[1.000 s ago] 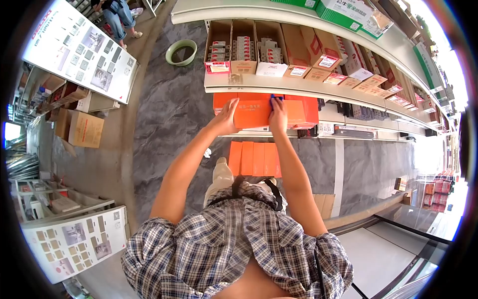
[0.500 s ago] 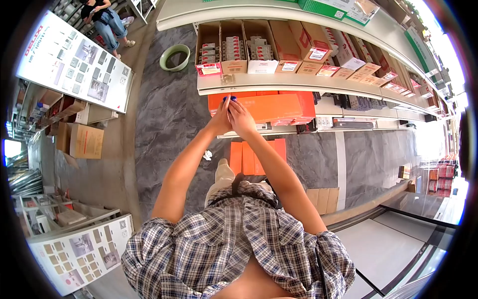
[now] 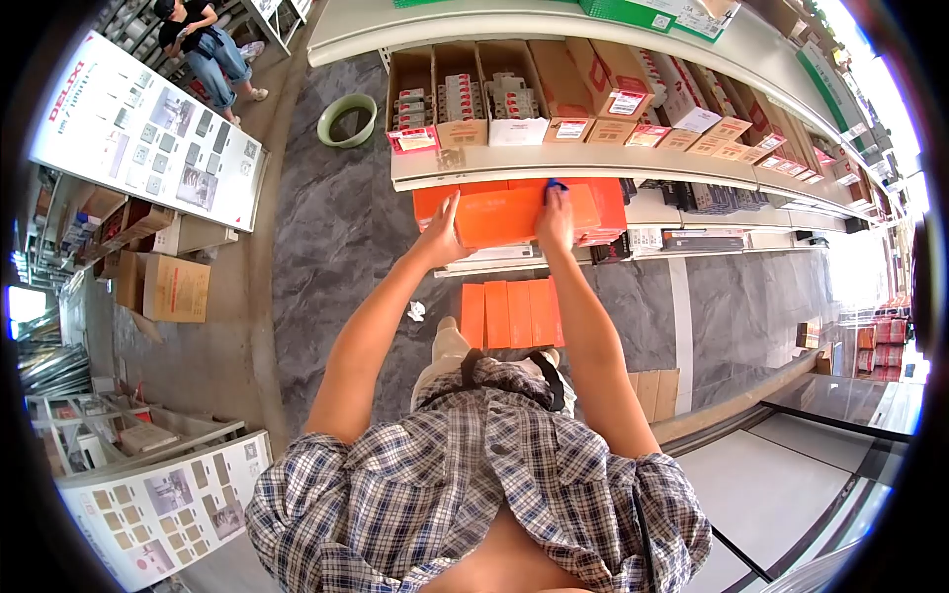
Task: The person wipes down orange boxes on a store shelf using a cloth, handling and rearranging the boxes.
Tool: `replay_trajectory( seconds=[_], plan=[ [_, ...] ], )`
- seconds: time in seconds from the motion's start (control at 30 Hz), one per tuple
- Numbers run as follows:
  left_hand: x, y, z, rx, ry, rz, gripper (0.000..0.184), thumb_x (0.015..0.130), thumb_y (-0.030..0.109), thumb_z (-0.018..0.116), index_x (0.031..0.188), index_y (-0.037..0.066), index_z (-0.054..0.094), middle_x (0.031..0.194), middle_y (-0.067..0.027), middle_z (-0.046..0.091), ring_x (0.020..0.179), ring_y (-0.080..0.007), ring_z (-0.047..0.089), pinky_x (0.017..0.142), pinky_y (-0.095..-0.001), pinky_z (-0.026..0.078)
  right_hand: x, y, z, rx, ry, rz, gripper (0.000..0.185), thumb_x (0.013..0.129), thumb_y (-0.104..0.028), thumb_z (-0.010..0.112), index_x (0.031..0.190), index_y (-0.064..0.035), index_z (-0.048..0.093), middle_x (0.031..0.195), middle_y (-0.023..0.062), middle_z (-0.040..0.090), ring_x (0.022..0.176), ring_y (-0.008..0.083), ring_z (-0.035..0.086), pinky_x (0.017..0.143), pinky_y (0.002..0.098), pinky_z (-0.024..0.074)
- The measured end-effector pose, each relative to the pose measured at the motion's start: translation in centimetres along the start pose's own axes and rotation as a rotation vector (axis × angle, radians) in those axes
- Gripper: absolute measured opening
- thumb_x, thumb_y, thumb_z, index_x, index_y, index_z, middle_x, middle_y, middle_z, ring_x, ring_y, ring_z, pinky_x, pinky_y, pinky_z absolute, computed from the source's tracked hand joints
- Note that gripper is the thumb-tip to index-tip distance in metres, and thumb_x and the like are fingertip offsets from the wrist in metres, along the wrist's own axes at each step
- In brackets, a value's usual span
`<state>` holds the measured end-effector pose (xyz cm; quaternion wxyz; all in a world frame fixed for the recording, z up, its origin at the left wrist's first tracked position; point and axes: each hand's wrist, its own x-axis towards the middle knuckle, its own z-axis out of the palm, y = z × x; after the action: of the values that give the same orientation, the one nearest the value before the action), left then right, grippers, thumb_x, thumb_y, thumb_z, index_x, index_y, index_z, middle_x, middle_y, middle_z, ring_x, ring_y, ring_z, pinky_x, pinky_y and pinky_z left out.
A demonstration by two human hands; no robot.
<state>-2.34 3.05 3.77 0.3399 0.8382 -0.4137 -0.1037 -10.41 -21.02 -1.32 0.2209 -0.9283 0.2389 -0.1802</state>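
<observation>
A long orange box [image 3: 499, 219] lies at the front of the orange boxes on the low shelf. My left hand [image 3: 442, 237] grips its left end, the fingers partly hidden. Closed around a crumpled blue cloth [image 3: 558, 185], my right hand [image 3: 556, 222] presses on the box toward its right part. The cloth pokes out beyond the fingertips. Several more orange boxes [image 3: 509, 311] lie side by side on the floor between the shelf and my feet.
Above the boxes juts a shelf edge [image 3: 593, 164] with open cartons [image 3: 462, 109] of small parts. A green basin [image 3: 347, 121] stands on the floor, and crumpled white paper [image 3: 416, 311] lies near my foot. Display boards [image 3: 148, 128] stand left; a person [image 3: 206, 49] is farther back.
My hands were together near the box's left part. Now they are apart: the right hand has moved right along the box with the blue cloth, while the left stays at the left end.
</observation>
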Motion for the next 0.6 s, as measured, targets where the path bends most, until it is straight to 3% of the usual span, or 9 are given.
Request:
replay_trajectory(
  seconds=[0.07,0.1,0.13,0.2,0.27,0.37,0.43,0.53,0.6],
  plan=[
    [0.1,-0.5,0.5,-0.015,0.009,0.003,0.121,0.058,0.032,0.082,0.139,0.002,-0.003,0.139,-0.0261,0.017,0.128,-0.0425,0.025,0.103,-0.0458,0.028,-0.4,-5.0,-1.9,-0.061,-0.336,-0.089,0.052,0.081,-0.005,0.039,0.132,0.0008,0.033,0.14,0.0099,0.032,0.132,0.026,0.025,0.109,0.0367,0.0197],
    [0.1,-0.8,0.7,-0.013,0.035,0.042,0.12,0.059,0.031,0.081,0.139,0.001,-0.003,0.14,-0.0258,0.017,0.129,-0.0414,0.024,0.104,-0.0446,0.027,-0.8,-6.2,-0.4,0.144,-0.387,-0.075,0.053,0.08,-0.005,0.039,0.132,0.0021,0.033,0.141,0.0101,0.031,0.132,0.0236,0.023,0.11,0.0353,0.0161],
    [0.1,-0.9,0.9,-0.009,0.06,0.081,0.119,0.059,0.03,0.081,0.139,0.0,-0.003,0.14,-0.0254,0.017,0.13,-0.0403,0.022,0.105,-0.0434,0.026,-1.5,-8.0,-0.1,-0.011,-0.375,-0.325,0.054,0.079,-0.004,0.039,0.132,0.0016,0.034,0.14,0.0117,0.031,0.131,0.0247,0.026,0.11,0.0361,0.0171],
    [0.1,-0.5,0.6,0.02,0.004,-0.007,0.119,0.059,0.027,0.081,0.138,-0.001,-0.004,0.141,-0.0247,0.015,0.131,-0.0382,0.021,0.107,-0.0408,0.024,-3.0,-12.2,-0.2,-0.046,-0.361,-0.526,0.05,0.079,-0.007,0.041,0.129,0.0019,0.039,0.137,0.0133,0.036,0.13,0.0255,0.029,0.109,0.036,0.0206],
    [0.3,-2.1,1.1,-0.032,0.003,-0.042,0.119,0.059,0.026,0.081,0.138,-0.001,-0.004,0.142,-0.0244,0.014,0.132,-0.0364,0.019,0.108,-0.0397,0.023,-4.2,-13.2,1.7,0.097,-0.168,-0.452,0.047,0.081,-0.009,0.042,0.127,0.0013,0.041,0.135,0.0128,0.038,0.129,0.0261,0.031,0.107,0.0364,0.0238],
    [0.4,-0.9,0.3,0.016,0.002,-0.006,0.119,0.059,0.029,0.081,0.139,0.0,-0.002,0.142,-0.0248,0.015,0.131,-0.0369,0.021,0.107,-0.0406,0.025,-3.9,-12.3,-0.6,0.164,-0.243,-0.456,0.046,0.084,-0.011,0.041,0.128,-0.0002,0.041,0.134,0.013,0.04,0.126,0.0279,0.034,0.105,0.0369,0.0269],
    [0.2,-0.2,-0.3,0.019,0.012,0.04,0.118,0.059,0.03,0.08,0.139,0.001,-0.001,0.142,-0.0251,0.016,0.131,-0.0373,0.022,0.106,-0.0412,0.026,-3.3,-9.0,0.0,0.072,-0.2,-0.403,0.045,0.084,-0.011,0.041,0.128,-0.0009,0.041,0.135,0.0129,0.039,0.126,0.0281,0.035,0.105,0.0373,0.028],
    [0.0,-0.1,-0.3,0.066,-0.053,-0.069,0.116,0.058,0.031,0.081,0.14,0.004,0.003,0.14,-0.0251,0.019,0.13,-0.0381,0.024,0.104,-0.0423,0.029,-2.8,-2.3,0.2,-0.004,-0.103,-0.203,0.045,0.085,-0.011,0.042,0.129,-0.0017,0.04,0.134,0.0135,0.04,0.126,0.0292,0.035,0.102,0.039,0.0313],
    [0.0,-0.8,0.0,0.052,-0.018,0.018,0.112,0.058,0.031,0.08,0.14,0.005,0.009,0.138,-0.0253,0.022,0.128,-0.0393,0.026,0.103,-0.0432,0.03,-2.0,2.1,-0.7,-0.084,-0.008,-0.1,0.044,0.085,-0.011,0.042,0.128,-0.0012,0.04,0.134,0.014,0.04,0.125,0.0304,0.036,0.102,0.0399,0.0313]
  ],
)
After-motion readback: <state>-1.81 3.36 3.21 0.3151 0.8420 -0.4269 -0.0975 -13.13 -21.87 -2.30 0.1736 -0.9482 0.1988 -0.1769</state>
